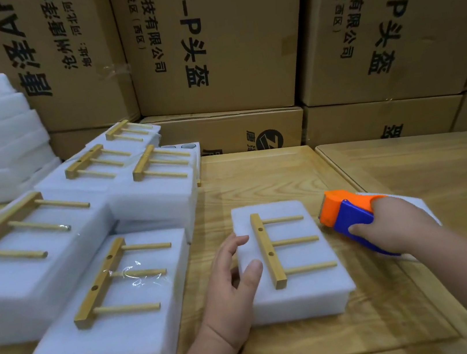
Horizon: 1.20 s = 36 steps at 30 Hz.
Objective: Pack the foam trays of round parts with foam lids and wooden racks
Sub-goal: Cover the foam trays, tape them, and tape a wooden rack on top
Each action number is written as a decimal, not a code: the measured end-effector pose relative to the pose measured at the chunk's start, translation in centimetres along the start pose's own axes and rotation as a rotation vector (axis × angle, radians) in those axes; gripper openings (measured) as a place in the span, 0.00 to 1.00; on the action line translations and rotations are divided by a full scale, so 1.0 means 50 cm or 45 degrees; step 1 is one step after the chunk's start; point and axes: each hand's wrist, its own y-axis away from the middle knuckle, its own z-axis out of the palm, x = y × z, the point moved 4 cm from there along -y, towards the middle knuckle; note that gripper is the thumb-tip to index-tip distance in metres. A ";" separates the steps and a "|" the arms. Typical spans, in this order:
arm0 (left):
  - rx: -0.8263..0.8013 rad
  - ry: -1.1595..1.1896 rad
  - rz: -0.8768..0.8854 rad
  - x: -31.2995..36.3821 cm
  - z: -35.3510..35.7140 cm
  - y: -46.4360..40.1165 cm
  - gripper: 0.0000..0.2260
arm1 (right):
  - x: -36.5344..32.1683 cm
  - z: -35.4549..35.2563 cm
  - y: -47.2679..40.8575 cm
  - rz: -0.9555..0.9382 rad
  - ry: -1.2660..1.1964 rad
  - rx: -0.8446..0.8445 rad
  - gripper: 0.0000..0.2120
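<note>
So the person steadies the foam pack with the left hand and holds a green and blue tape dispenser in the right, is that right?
Not quite: the tape dispenser is orange and blue, not green and blue, as the head view shows. The rest holds: the right hand grips it, and the left hand rests against the left side of the foam pack that carries a wooden rack.

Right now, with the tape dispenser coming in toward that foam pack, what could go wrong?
1. The wooden rack lies loose on the foam pack, with no tape visible over it; a bump from the tape dispenser in the right hand might shift it.
2. The left hand steadies only the pack's left edge, so pulling tape across could slide the pack on the table.
</note>
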 end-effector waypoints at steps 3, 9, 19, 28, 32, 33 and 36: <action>-0.013 -0.026 0.002 0.001 0.000 -0.003 0.23 | 0.000 -0.032 0.015 -0.031 -0.312 0.141 0.16; -0.003 0.248 -0.072 0.011 0.003 -0.003 0.27 | -0.016 -0.076 0.065 0.110 -1.630 0.053 0.18; -0.393 -0.778 0.155 0.119 0.033 -0.001 0.33 | -0.066 -0.107 0.167 -0.120 -2.244 -0.042 0.15; -0.503 -0.914 0.109 0.122 0.036 -0.011 0.23 | -0.083 -0.109 0.217 -0.169 -2.230 -0.123 0.13; -0.478 -0.881 0.107 0.151 0.034 -0.008 0.31 | -0.090 -0.117 0.228 -0.211 -2.298 -0.162 0.13; -0.448 -0.820 0.124 0.169 0.035 -0.006 0.33 | -0.093 -0.118 0.230 -0.215 -2.338 -0.170 0.14; -0.431 -0.499 0.115 0.223 0.054 0.004 0.39 | -0.112 -0.120 0.239 -0.236 -2.516 -0.234 0.15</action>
